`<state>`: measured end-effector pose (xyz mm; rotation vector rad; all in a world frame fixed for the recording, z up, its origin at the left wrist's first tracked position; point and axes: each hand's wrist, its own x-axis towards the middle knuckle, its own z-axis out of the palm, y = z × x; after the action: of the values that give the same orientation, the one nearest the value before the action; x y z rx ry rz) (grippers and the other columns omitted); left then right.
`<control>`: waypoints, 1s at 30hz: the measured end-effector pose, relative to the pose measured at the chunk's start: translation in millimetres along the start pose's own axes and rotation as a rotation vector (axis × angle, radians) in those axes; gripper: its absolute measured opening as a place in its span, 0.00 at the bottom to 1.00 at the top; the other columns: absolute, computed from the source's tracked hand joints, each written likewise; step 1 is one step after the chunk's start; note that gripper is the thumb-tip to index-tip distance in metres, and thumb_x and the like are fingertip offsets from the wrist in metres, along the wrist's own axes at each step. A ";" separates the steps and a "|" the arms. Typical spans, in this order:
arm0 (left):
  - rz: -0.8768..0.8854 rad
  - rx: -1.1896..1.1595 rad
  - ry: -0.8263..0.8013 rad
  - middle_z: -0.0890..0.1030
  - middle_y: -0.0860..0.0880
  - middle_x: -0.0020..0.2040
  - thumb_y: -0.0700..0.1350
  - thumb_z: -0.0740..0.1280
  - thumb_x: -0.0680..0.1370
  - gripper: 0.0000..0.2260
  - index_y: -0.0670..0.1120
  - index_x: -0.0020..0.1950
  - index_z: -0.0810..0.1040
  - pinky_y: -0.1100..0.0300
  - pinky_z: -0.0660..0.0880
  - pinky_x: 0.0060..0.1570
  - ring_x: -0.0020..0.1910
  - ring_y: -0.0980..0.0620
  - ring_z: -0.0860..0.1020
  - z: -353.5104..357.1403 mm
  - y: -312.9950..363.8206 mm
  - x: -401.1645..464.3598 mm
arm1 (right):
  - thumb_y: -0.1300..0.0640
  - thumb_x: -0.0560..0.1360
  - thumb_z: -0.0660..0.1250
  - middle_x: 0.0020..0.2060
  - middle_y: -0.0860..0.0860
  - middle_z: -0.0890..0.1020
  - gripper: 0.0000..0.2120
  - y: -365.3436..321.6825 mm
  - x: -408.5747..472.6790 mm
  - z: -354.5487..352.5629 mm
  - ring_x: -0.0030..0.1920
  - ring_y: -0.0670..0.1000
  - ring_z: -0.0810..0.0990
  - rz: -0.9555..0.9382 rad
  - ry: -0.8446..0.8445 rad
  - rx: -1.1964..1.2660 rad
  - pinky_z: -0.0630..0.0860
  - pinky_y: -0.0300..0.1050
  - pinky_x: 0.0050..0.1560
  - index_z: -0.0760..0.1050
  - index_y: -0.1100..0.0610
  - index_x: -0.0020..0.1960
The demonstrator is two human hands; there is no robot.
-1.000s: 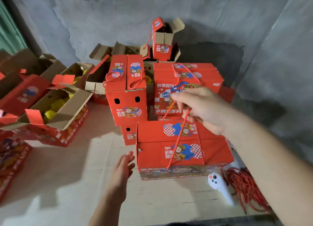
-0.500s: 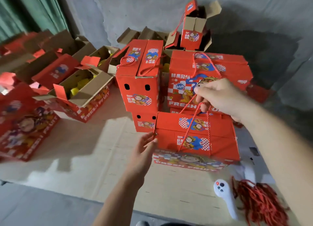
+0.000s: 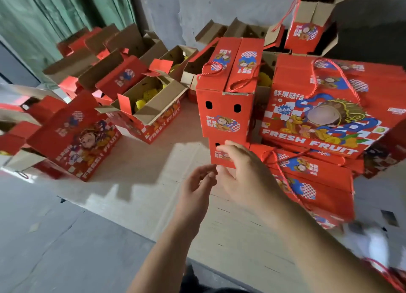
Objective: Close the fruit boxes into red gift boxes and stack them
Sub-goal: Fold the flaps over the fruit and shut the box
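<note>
A closed red gift box (image 3: 312,182) lies at the right with its red rope handle slack on top. My right hand (image 3: 239,169) hovers just left of it, fingers apart and holding nothing. My left hand (image 3: 197,187) is right beside it, open, fingertips almost touching the right hand. Behind the hands, a narrow closed box (image 3: 226,103) stands on a smaller one (image 3: 219,156). A large closed box (image 3: 329,108) leans on the pile at the right. An open box with yellow fruit (image 3: 145,103) sits to the left.
Another closed box (image 3: 77,136) stands at the left among several open boxes (image 3: 123,51). Everything rests on a flat cardboard sheet (image 3: 153,182) over grey floor (image 3: 55,248). A green curtain (image 3: 55,11) hangs behind. A blurred white controller (image 3: 373,246) lies at lower right.
My right hand has let go of the rope handle and moved left and down. The carried box now rests at the right. My left hand has come off its side. The view has swung left.
</note>
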<state>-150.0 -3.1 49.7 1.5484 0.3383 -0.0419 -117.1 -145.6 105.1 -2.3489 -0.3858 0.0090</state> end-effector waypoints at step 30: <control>-0.208 -0.088 -0.052 0.87 0.56 0.52 0.47 0.71 0.82 0.11 0.58 0.63 0.82 0.64 0.79 0.47 0.47 0.57 0.84 -372.1 18.2 284.5 | 0.43 0.78 0.68 0.39 0.47 0.87 0.09 -118.9 347.4 325.4 0.42 0.44 0.85 0.397 -0.019 0.222 0.78 0.36 0.43 0.83 0.46 0.51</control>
<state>55.9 415.5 4.5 1.4179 0.4534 -0.2269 143.6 252.9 -12.9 -2.1683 0.0748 0.2498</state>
